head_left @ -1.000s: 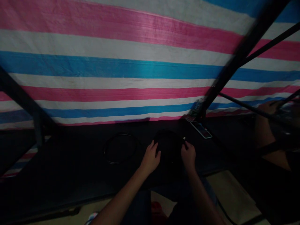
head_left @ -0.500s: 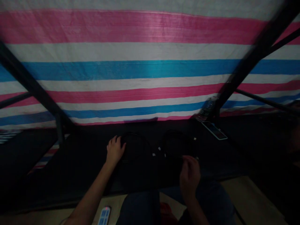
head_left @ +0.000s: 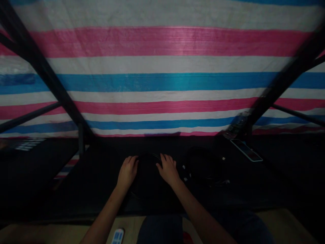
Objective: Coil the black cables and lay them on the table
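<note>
A loop of thin black cable [head_left: 149, 155] lies on the dark table, its lower part faint in the dim light. My left hand [head_left: 127, 173] grips the left side of this coil, fingers curled over it. At the upper right of the same loop, my right hand [head_left: 168, 168] has its fingers bent over the cable, thumb on the inner side. Just right of that hand rests a second black cable coil [head_left: 208, 177], apart from both hands. Small white connector ends [head_left: 185, 179] show at its left side.
A phone [head_left: 246, 150] and a clear plastic bottle [head_left: 237, 125] lie near the right metal post [head_left: 276, 84]. Another post [head_left: 58, 91] slants at the left. A striped sheet [head_left: 162, 81] hangs behind the table. On the floor is a white power strip [head_left: 118, 236].
My right hand has left the right-hand coil and moved left onto the left coil. My left hand stays at that coil's left side. The camera view has shifted left.
</note>
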Tool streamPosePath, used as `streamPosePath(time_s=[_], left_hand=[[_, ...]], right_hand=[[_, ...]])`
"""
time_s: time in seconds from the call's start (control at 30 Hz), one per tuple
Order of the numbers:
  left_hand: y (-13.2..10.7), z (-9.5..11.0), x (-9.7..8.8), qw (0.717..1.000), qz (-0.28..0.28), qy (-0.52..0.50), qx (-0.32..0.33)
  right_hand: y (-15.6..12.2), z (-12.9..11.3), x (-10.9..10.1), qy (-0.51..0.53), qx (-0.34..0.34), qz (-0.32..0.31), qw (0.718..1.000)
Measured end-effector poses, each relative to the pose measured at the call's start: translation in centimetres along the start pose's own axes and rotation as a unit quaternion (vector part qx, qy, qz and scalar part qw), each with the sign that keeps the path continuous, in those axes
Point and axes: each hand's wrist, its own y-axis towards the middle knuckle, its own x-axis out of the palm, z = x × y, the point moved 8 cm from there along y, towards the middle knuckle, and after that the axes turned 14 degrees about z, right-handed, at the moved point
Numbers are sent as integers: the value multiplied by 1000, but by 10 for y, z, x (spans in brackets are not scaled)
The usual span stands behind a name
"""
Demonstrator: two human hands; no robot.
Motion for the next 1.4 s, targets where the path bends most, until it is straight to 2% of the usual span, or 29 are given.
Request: streamPosePath(time_s=[0.1,0.27,0.5,0.77,0.93,1.0,1.07,1.13,1.27,1.4], left_hand=[[-10,1,-15,999,8,-34,-24],[-23,4,-11,998,-17,-45,-50],[-26,11,-11,999,34,-24,24],[-26,15,-9,1000,-1,-17,5],[-27,9,-8,997,1,-55,-46],[-28,-3,-13,989,37,-90,-112],[-31,-18,-22,973,96,-114,-178],[-34,-26,-31,960,144,-118,-211],[-36,-29,-37,956,160,-104,-223],[-34,-24,-37,962,150,-101,-205]], right_hand=[[-1,-5,12,23,-8,3,1000],[-11,-8,8,70,-22,28,997],[-16,5,5,134,-5,57,989],[-19,8,10,163,17,53,985],[-17,13,2,192,42,58,979],[-16,15,0,207,58,58,975],[-16,17,-2,225,73,56,970],[-16,16,-6,247,85,59,963],[-15,11,-14,312,98,65,943],[-16,2,-11,401,133,38,905]])
